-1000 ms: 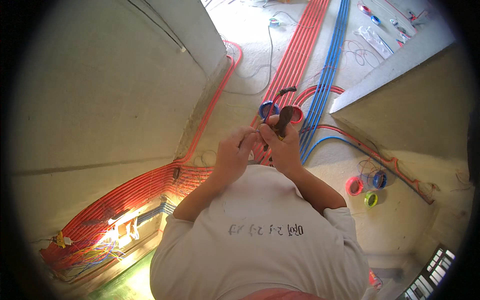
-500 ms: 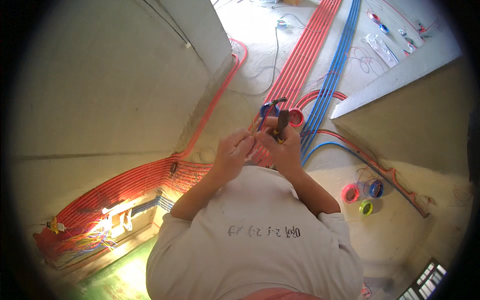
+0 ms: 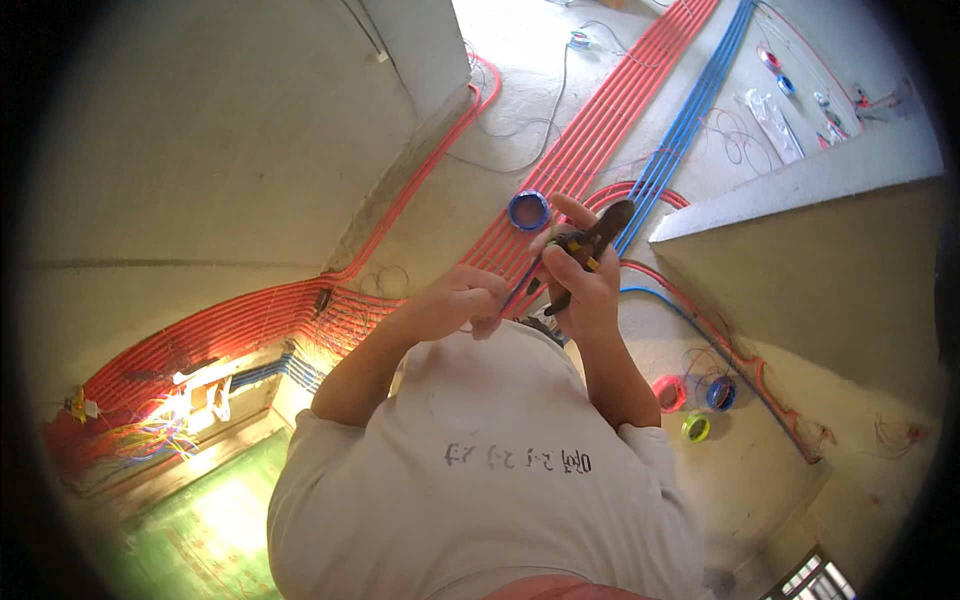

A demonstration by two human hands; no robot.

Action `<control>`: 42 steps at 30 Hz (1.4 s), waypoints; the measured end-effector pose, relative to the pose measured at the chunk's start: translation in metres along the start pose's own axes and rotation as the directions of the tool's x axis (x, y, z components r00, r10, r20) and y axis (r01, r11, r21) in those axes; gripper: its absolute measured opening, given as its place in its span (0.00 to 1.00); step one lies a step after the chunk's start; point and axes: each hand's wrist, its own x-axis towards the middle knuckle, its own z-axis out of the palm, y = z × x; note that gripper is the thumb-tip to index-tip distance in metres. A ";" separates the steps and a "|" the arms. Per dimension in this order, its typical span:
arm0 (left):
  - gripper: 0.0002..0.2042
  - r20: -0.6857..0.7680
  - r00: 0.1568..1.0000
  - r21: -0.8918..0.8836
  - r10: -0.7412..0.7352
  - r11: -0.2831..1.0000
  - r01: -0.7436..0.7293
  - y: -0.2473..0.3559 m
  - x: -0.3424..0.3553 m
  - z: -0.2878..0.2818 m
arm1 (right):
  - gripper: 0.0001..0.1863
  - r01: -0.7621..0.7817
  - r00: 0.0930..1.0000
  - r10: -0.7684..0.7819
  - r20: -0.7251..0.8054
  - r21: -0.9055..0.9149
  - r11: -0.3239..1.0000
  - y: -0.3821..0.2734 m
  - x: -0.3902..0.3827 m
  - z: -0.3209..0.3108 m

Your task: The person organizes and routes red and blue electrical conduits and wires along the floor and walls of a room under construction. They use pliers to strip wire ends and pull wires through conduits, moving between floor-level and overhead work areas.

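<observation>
My right hand (image 3: 588, 292) grips dark pliers (image 3: 612, 220) with yellow markings, their dark ends sticking out on both sides of the palm. Its fingers are partly curled, and one points out to the upper left. A thin blue wire (image 3: 520, 285) slants between my hands, its lower end at the closed fingers of my left hand (image 3: 468, 300). Just beyond my hands, a roll of blue wire (image 3: 513, 212) lies on the floor beside the red conduits (image 3: 580, 150).
Blue conduits (image 3: 672, 140) run alongside the red ones. Pink (image 3: 669, 394), blue (image 3: 720, 394) and yellow-green (image 3: 696, 428) wire rolls lie at right. Conduits bend into a wall recess at left, where loose coloured wires (image 3: 150, 440) hang. A low wall (image 3: 800, 180) juts in at right.
My hands have moved apart: the left drew down and left, the right swung the pliers to the right. The red roll beside the blue one is now hidden behind my right hand.
</observation>
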 end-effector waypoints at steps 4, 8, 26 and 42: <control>0.12 -0.239 0.957 0.125 0.167 0.982 -0.140 0.002 0.006 0.022 | 0.33 0.035 0.998 -0.036 0.047 0.014 0.999 -0.008 0.003 -0.018; 0.13 -0.274 0.849 0.591 0.452 0.776 -0.222 -0.010 0.017 0.041 | 0.23 0.027 0.999 -0.026 -0.037 0.025 0.999 -0.017 0.001 -0.023; 0.09 -0.735 0.439 0.602 0.517 0.795 0.072 -0.142 0.026 -0.104 | 0.21 0.473 0.832 -0.549 -0.079 -0.416 0.776 -0.108 0.123 -0.029; 0.17 -0.929 0.289 0.354 0.232 0.786 0.508 -0.188 -0.045 -0.416 | 0.02 0.562 0.344 -0.814 -0.469 -0.592 0.578 -0.194 0.194 -0.134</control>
